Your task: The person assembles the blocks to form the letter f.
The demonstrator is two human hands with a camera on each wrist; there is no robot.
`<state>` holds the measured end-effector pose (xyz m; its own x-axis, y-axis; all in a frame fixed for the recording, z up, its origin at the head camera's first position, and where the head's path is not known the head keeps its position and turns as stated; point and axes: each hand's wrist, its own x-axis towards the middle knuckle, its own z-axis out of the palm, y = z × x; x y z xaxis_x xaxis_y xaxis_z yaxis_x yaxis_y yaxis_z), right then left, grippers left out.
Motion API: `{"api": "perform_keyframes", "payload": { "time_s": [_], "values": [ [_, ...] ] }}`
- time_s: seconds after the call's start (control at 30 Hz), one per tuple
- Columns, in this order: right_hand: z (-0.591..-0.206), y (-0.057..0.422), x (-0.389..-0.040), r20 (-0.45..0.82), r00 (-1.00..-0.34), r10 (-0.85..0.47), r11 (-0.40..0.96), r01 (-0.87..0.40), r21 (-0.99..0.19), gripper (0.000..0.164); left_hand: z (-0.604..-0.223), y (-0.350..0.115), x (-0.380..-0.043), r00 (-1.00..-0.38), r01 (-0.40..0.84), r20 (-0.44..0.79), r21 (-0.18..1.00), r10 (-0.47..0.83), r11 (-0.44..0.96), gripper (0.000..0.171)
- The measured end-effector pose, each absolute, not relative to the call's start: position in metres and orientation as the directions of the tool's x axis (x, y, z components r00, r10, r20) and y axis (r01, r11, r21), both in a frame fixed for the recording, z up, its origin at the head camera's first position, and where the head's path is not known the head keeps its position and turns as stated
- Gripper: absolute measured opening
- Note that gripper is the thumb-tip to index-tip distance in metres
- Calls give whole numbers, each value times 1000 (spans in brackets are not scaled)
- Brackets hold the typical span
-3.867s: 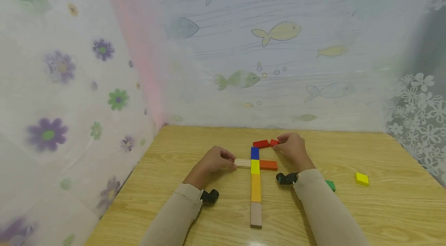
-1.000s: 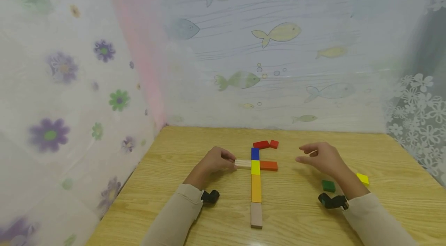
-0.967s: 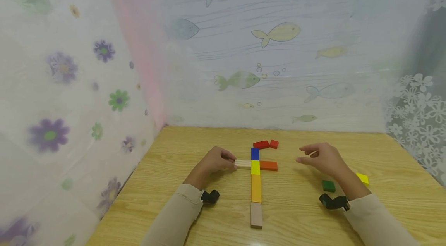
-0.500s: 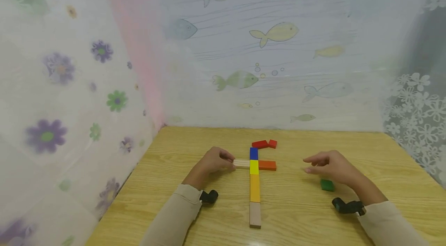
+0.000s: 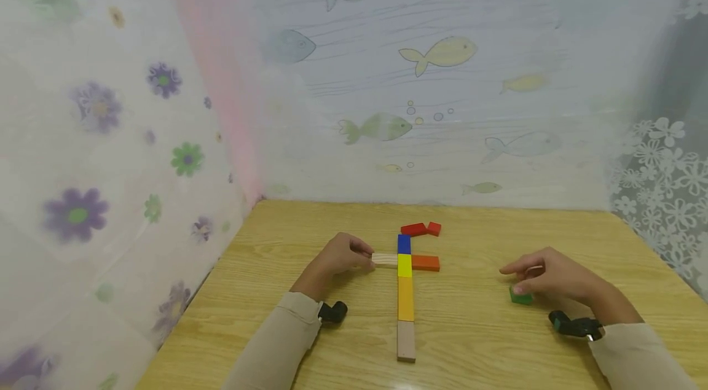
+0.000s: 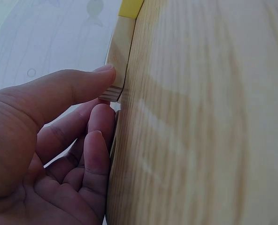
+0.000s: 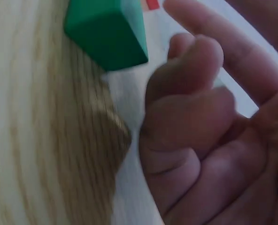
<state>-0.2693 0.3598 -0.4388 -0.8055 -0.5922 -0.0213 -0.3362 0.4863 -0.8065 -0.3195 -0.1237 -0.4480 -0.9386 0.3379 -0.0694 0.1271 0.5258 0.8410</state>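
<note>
My left hand [image 5: 340, 255] pinches the outer end of a plain wooden block [image 5: 384, 260] lying on the table; in the left wrist view the thumb [image 6: 94, 82] is on that end. This block meets a yellow block [image 5: 405, 265] in an upright column with a blue block [image 5: 404, 244] above and an orange-yellow block [image 5: 405, 298] and a brown block [image 5: 406, 339] below. My right hand [image 5: 558, 276] hovers over a green block [image 5: 520, 296], index finger stretched out and other fingers loosely curled. In the right wrist view the green block [image 7: 106, 35] is apart from those fingers.
An orange-red block [image 5: 426, 263] extends right from the yellow one. Beyond the blue block lie a long red block [image 5: 413, 229] and a small red block [image 5: 434, 228]. A printed sheet with fish [image 5: 442, 150] rises behind the wooden table [image 5: 321, 347], and a flowered sheet [image 5: 127, 224] at left.
My right hand has let go of the small red block at the back, withdrawn rightward and come down over the green block. It now hides the loose yellow block. The left hand stays put.
</note>
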Motion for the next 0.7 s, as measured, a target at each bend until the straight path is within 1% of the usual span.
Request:
{"api": "perform_keyframes", "payload": {
  "time_s": [0.2, 0.37, 0.53, 0.7],
  "values": [
    [-443, 371, -272, -60, -743, -667, 401, -290, -869, 46, -446, -124, -320, -940, 114, -79, 843, 330, 526, 30],
    [-443, 375, -272, -90, -681, -727, 318, -217, -923, 50, -447, -125, -321, -940, 117, -76, 843, 331, 525, 29],
    [-442, 376, -270, -128, -648, -751, 285, -144, -948, 54, -449, -124, -319, -938, 116, -77, 848, 337, 517, 29],
    [-442, 374, -269, -112, -623, -774, 245, -132, -960, 56, -449, -124, -319, -940, 113, -78, 847, 331, 519, 28]
  ]
}}
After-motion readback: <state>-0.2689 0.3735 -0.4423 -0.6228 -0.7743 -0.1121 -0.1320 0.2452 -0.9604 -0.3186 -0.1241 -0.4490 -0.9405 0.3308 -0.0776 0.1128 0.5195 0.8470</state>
